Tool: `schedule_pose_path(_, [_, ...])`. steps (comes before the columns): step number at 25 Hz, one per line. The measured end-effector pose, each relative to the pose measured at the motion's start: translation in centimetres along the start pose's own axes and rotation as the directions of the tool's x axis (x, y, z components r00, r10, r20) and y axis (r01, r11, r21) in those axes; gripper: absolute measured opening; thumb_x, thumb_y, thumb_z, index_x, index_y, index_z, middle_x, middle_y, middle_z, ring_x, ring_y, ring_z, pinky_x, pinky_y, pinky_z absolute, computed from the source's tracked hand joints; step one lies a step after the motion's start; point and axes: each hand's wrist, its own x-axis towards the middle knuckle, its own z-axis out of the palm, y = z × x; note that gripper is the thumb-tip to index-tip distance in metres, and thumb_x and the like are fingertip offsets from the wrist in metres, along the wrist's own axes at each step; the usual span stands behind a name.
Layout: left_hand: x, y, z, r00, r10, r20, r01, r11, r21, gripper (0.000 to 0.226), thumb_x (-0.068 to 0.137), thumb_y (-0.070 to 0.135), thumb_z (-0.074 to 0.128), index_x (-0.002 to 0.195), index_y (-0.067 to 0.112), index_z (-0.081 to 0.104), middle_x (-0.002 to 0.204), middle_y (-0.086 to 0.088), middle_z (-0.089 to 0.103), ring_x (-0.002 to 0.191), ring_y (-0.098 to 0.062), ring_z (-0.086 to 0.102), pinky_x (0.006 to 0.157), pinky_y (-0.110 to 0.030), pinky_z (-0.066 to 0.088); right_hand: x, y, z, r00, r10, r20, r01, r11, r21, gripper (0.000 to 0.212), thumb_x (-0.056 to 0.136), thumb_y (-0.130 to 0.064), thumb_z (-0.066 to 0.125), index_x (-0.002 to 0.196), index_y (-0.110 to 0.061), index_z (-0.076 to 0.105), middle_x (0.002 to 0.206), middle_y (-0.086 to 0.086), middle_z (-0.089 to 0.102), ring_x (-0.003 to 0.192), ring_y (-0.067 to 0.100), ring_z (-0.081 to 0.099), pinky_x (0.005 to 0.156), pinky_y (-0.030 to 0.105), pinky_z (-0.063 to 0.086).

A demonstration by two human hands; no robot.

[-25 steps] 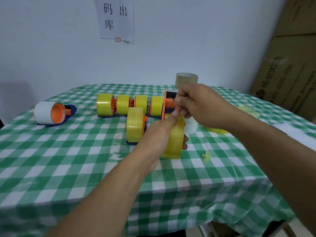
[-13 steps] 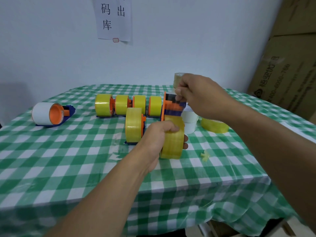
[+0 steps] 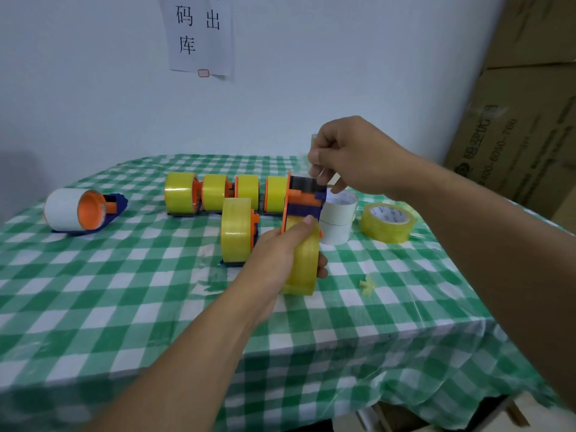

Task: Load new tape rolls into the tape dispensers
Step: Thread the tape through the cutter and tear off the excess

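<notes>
My left hand [image 3: 280,254] grips a yellow tape roll [image 3: 304,263] mounted in an orange and blue dispenser [image 3: 304,201], held upright just above the table. Above the dispenser's dark blade end, my right hand [image 3: 352,157] pinches the clear tape end and holds it up. Another loaded dispenser [image 3: 237,233] stands just left of my left hand. Behind it, several loaded dispensers [image 3: 215,192] stand in a row. A dispenser with a white core [image 3: 82,210] lies at the far left.
Two stacked white cores [image 3: 338,218] and a loose yellow roll [image 3: 388,222] sit right of the held dispenser. A small tape scrap [image 3: 367,285] lies on the green checked tablecloth [image 3: 124,307]. Cardboard boxes [image 3: 526,120] stand at the right by the wall.
My right hand has risen from the roll to above the dispenser's blade end, drawing the tape end up. My left hand has kept its grip on the roll.
</notes>
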Motion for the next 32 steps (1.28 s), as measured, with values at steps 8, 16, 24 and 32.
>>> schedule_pose_path(8, [0.1, 0.0, -0.1, 1.000, 0.016, 0.017, -0.016, 1.000, -0.002, 0.033, 0.096, 0.036, 0.061, 0.100, 0.005, 0.070, 0.078, -0.015, 0.075, 0.068, -0.026, 0.072, 0.071, -0.036, 0.058, 0.4, 0.3, -0.4, 0.998, -0.058, -0.022, 0.057, 0.998, -0.018, 0.015, 0.099, -0.004, 0.054, 0.096, -0.016, 0.062, 0.077, 0.004, 0.065, 0.065, 0.014, 0.061, 0.063, 0.033, 0.059])
schedule_pose_path(16, [-0.1, 0.2, -0.6, 1.000, 0.016, 0.023, -0.016, 1.000, -0.008, 0.036, 0.096, 0.038, 0.061, 0.102, 0.004, 0.070, 0.080, -0.016, 0.076, 0.068, -0.025, 0.072, 0.072, -0.036, 0.059, 0.5, -0.1, 0.1, 0.995, -0.090, -0.042, 0.087, 0.994, -0.073, 0.016, 0.099, -0.007, 0.058, 0.091, -0.014, 0.071, 0.081, 0.008, 0.071, 0.074, 0.016, 0.064, 0.083, 0.038, 0.057])
schedule_pose_path(24, [-0.3, 0.0, -0.4, 0.999, 0.033, 0.018, -0.032, 0.999, -0.024, 0.036, 0.096, 0.040, 0.060, 0.098, 0.005, 0.070, 0.076, -0.016, 0.074, 0.065, -0.025, 0.070, 0.069, -0.035, 0.058, 0.9, 0.7, 0.6, 0.987, 0.000, -0.159, 0.021, 0.992, 0.126, 0.011, 0.085, -0.007, 0.078, 0.093, -0.010, 0.071, 0.065, 0.008, 0.068, 0.059, 0.020, 0.067, 0.073, 0.039, 0.062])
schedule_pose_path(32, [-0.3, -0.4, -0.3, 0.998, 0.060, -0.030, -0.062, 0.997, -0.050, 0.038, 0.099, 0.042, 0.055, 0.094, 0.008, 0.071, 0.079, -0.018, 0.075, 0.067, -0.027, 0.071, 0.067, -0.035, 0.059, 1.3, 0.3, -0.2, 0.990, 0.143, -0.005, -0.142, 0.983, 0.117, 0.017, 0.089, -0.016, 0.074, 0.073, -0.014, 0.069, 0.087, 0.011, 0.063, 0.081, 0.020, 0.057, 0.075, 0.036, 0.054])
